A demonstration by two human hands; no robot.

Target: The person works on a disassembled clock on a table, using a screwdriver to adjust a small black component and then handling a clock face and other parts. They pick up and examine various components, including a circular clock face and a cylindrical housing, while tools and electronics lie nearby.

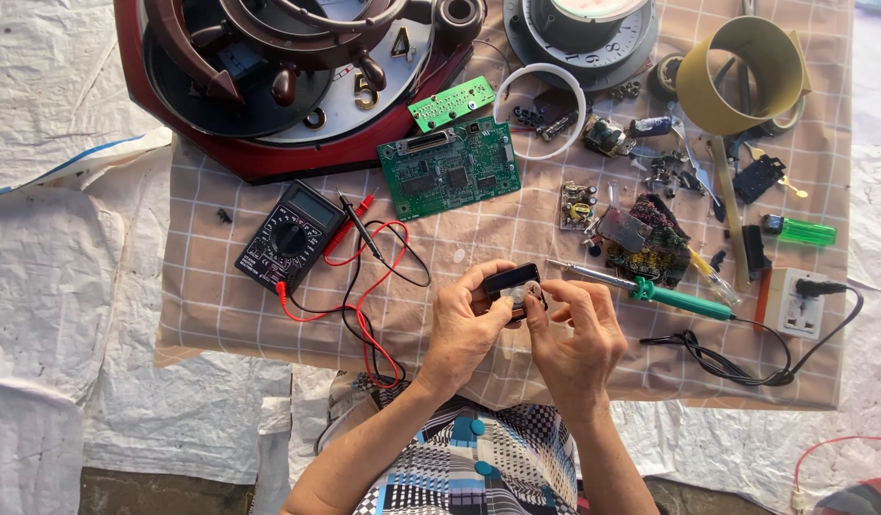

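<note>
Where multimeter (290, 236) lies, soldering iron (650, 291) opposite.

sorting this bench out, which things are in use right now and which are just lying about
In use: small black clock part, held by left hand and right hand.

Lying about: multimeter, green circuit board, soldering iron, lighter, tape roll, wall clock.
</note>
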